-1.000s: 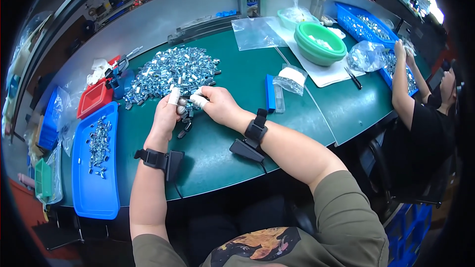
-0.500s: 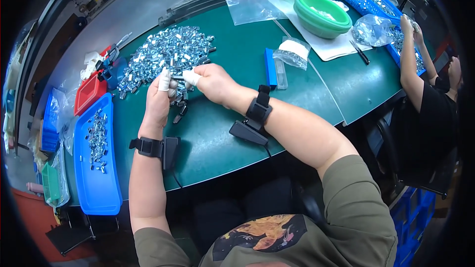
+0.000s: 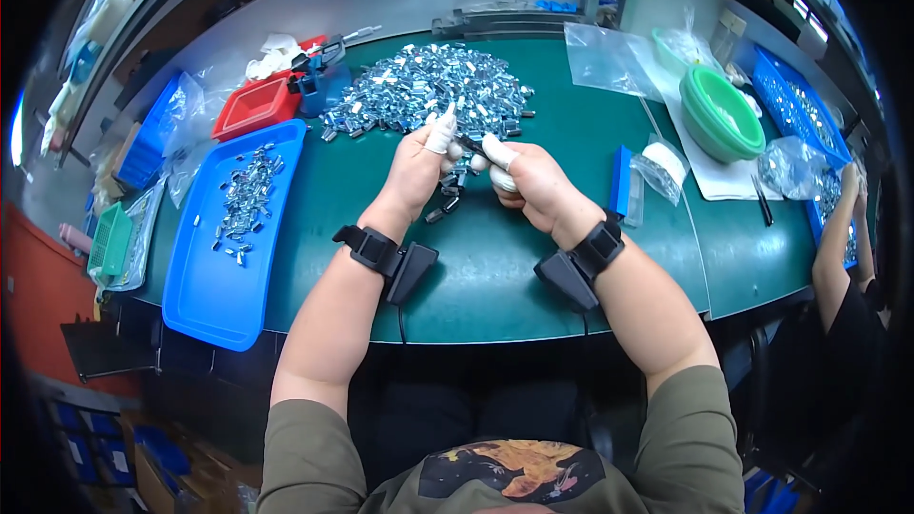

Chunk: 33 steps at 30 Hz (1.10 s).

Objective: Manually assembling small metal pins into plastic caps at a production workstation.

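Note:
In front of me, a small dark, shiny metal piece (image 3: 470, 144) bridges the fingertips of both hands. My left hand (image 3: 419, 167) pinches one end, its thumb in a white finger cover pointing up. The other end is in the closed grip of my right hand (image 3: 543, 186), which also has white covers on its fingers. Just beyond the hands spreads a large heap of small silvery metal parts (image 3: 428, 86). A few loose parts (image 3: 446, 204) lie on the green table (image 3: 486, 271) below my fingers. The held piece's exact kind is too small to make out.
On the left, a blue tray (image 3: 214, 290) holds some metal parts, with a red tray (image 3: 255, 107) behind it. To the right are a blue box (image 3: 622, 181), a clear bag (image 3: 662, 171), green bowls (image 3: 719, 114) and a black pen (image 3: 764, 202). A co-worker's arm (image 3: 838, 238) reaches in at far right.
The whole view has swung, so the table and its contents sit further right. My right hand has turned at the wrist, its fingers now curled lower; both hands still meet at a small metal piece.

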Each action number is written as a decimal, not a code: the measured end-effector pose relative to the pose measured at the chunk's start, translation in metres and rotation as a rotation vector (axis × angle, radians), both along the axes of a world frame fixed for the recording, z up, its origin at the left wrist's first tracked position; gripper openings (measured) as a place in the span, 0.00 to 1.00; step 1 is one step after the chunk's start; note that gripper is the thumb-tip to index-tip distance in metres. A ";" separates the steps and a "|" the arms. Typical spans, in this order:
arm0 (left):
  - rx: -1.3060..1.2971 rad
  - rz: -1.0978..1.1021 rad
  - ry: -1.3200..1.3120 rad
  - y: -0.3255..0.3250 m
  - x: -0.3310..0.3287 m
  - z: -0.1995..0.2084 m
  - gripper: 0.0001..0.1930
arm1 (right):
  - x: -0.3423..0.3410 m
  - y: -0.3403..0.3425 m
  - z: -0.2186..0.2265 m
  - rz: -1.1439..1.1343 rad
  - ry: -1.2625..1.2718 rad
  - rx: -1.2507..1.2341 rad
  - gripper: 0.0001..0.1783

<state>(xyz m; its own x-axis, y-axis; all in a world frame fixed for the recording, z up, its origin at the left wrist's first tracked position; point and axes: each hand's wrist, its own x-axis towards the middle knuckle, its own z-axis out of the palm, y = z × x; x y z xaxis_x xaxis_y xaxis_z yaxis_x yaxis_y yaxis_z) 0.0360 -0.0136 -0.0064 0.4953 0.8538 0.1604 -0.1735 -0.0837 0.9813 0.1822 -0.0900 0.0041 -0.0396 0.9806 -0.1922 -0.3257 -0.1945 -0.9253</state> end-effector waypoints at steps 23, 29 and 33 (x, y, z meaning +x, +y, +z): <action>0.542 -0.058 -0.019 -0.023 0.002 0.021 0.10 | 0.010 0.006 -0.015 0.132 0.269 0.166 0.13; 0.624 -0.058 0.028 -0.028 0.000 0.026 0.11 | 0.011 0.007 -0.016 0.186 0.291 0.185 0.13; 0.686 -0.024 0.024 -0.029 0.000 0.026 0.10 | 0.010 0.006 -0.016 0.209 0.292 0.220 0.14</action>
<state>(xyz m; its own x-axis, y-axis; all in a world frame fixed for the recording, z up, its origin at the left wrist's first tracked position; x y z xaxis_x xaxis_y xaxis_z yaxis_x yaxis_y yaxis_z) 0.0362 -0.0421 0.0192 0.5234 0.5517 0.6494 -0.1616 -0.6839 0.7114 0.1919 -0.0838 -0.0118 -0.2641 0.9620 0.0699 -0.5547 -0.0922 -0.8269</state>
